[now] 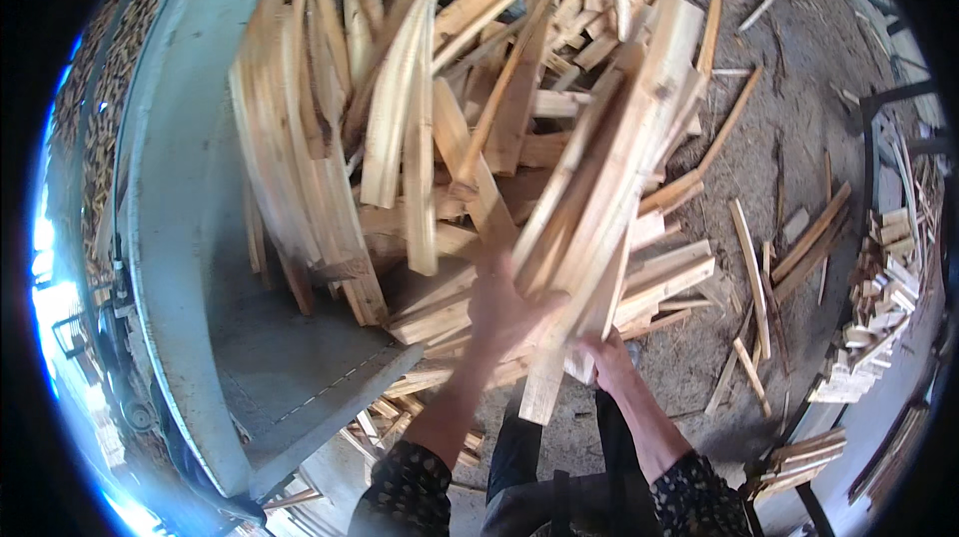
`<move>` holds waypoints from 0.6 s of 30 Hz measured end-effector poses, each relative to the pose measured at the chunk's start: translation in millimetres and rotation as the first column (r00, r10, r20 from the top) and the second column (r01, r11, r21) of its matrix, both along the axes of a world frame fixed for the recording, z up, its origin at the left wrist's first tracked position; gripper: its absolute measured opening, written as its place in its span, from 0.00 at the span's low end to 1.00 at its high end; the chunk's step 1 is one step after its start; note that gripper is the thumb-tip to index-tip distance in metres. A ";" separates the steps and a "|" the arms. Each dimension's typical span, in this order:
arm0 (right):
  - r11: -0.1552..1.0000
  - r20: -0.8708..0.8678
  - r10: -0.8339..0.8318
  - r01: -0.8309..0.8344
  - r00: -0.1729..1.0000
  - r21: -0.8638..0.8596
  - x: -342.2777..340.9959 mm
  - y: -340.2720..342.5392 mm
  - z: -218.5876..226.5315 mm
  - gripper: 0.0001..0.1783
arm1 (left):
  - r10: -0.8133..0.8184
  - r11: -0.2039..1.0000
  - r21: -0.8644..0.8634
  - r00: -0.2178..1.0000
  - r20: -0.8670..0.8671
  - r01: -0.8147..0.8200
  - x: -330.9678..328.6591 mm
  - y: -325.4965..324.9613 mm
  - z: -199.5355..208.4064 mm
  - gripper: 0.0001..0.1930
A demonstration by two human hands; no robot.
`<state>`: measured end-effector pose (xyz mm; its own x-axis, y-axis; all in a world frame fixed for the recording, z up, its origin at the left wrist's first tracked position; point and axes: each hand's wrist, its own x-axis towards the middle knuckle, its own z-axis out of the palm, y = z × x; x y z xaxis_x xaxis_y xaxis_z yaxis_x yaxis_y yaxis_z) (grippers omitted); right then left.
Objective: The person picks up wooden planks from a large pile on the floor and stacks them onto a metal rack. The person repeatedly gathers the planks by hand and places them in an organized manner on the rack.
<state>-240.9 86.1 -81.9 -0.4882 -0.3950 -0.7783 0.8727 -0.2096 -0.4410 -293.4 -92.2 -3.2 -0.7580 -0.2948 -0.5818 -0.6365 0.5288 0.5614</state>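
A bundle of long, pale sawn wood slats (624,167) slants up and away to the right in front of me. My left hand (504,307) is closed on its left side, slightly smeared by motion, with the thumb lying along the wood and the other fingers partly hidden. Lower down, my right hand (607,357) grips the bundle's near end from the right. Behind and left of it, more slats (400,127) lie in a jumbled heap, several hanging over a grey metal trough (300,377).
The trough's tall pale side wall (175,237) curves along the left. Loose sticks (749,277) lie scattered on the dirty floor at right. Stacked short pieces (879,307) stand at far right, with a smaller stack (799,457) nearer me. Dark bars (904,92) show at the right edge.
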 end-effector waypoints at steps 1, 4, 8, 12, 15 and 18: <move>0.999 -0.001 -0.030 0.030 1.000 -0.031 -5.8 2.7 2.3 0.28 | -0.021 0.999 -0.037 0.999 -0.027 0.020 6.3 -4.8 -20.9 0.38; 0.971 -0.175 0.237 -0.227 0.955 0.078 -26.2 9.8 9.0 0.50 | -0.192 0.969 -0.162 0.981 -0.011 0.188 0.0 -16.0 -11.3 0.37; 0.934 -0.057 0.354 -0.349 0.934 0.081 -18.4 20.9 -41.2 0.57 | -0.181 0.941 -0.315 0.969 -0.168 0.121 7.6 -34.8 -35.1 0.46; 0.958 0.149 0.141 -0.097 0.979 -0.271 -28.0 -5.2 -34.6 0.50 | 0.065 0.984 0.171 0.989 -0.130 -0.042 0.8 -40.9 -53.3 0.55; 0.934 0.018 0.248 -0.234 0.969 -0.270 -13.4 -18.6 -21.4 0.42 | 0.109 0.951 0.280 0.989 0.099 -0.133 -7.8 -22.7 -19.8 0.51; 0.941 0.087 0.157 -0.122 0.984 -0.315 -12.0 -1.8 41.7 0.43 | 0.146 0.821 0.498 0.946 0.289 -0.279 7.9 -3.6 11.9 0.49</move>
